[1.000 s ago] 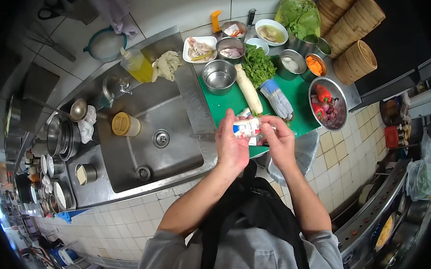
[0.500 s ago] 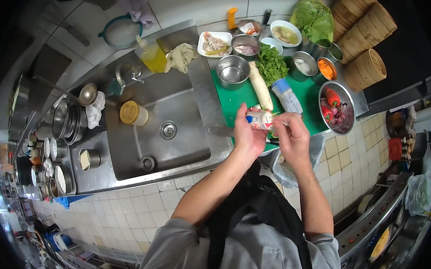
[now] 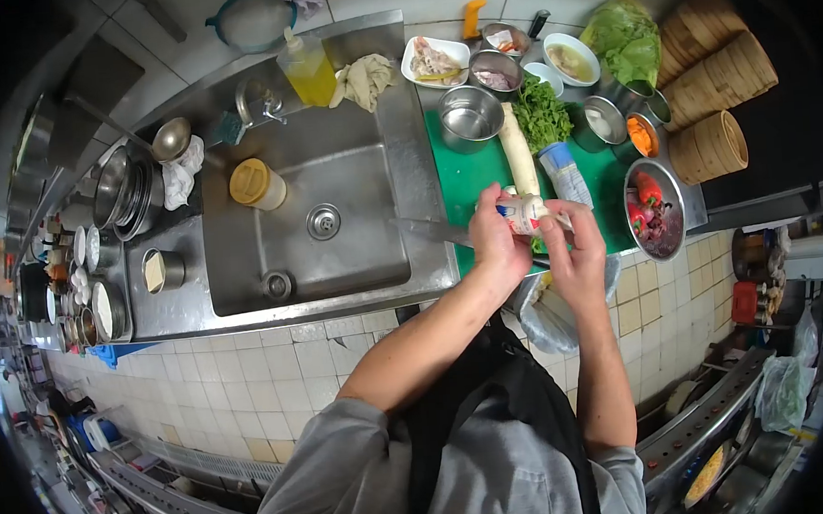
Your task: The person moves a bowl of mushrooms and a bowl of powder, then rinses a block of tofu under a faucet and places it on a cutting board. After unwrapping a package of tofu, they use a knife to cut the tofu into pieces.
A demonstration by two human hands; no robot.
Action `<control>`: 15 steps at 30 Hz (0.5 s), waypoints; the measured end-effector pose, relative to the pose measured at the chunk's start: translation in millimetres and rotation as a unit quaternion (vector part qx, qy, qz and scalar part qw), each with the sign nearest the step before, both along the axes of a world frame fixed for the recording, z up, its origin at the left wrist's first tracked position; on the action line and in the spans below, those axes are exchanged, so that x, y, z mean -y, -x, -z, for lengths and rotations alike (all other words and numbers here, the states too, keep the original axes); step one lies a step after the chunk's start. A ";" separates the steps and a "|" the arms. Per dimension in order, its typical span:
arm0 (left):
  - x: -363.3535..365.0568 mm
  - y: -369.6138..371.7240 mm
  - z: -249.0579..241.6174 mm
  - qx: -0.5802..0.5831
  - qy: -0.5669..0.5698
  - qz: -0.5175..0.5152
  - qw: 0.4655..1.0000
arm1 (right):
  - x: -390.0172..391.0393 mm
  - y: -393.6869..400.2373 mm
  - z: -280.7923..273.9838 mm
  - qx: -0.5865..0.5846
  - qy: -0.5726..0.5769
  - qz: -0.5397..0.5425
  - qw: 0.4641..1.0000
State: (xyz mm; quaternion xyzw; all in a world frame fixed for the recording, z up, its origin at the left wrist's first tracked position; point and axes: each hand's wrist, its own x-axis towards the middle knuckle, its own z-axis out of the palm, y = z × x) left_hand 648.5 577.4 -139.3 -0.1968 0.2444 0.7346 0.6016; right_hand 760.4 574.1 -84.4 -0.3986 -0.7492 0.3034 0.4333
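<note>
Over the front of the green cutting board [image 3: 455, 165], my left hand [image 3: 495, 238] is closed round a small white pack [image 3: 521, 214] with blue and red print. My right hand [image 3: 576, 242] pinches the right end of the same pack. Below my hands a knife [image 3: 433, 231] lies with its blade pointing left past the board; part of it is hidden. Just beyond the pack lie a white radish [image 3: 518, 151], leafy green herbs [image 3: 544, 117] and a clear, blue-ended packet [image 3: 567, 177].
To the left is a steel sink [image 3: 346, 270] with a yellow-lidded tub [image 3: 256, 184]. A steel bowl of red peppers [image 3: 655, 209] stands at the right. Steel pots [image 3: 471, 119] and bamboo steamers [image 3: 708, 146] line the back. A plastic-lined bin [image 3: 552, 319] sits below the counter edge.
The view has shifted, so the counter and sink appear slightly higher and farther right. Both hands still hold the pack, and the right fingers have moved further onto its end.
</note>
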 end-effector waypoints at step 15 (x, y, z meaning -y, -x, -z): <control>6.3 2.7 -12.3 0.018 0.037 0.019 0.999 | -7.0 6.2 -7.0 0.081 -0.047 0.008 0.996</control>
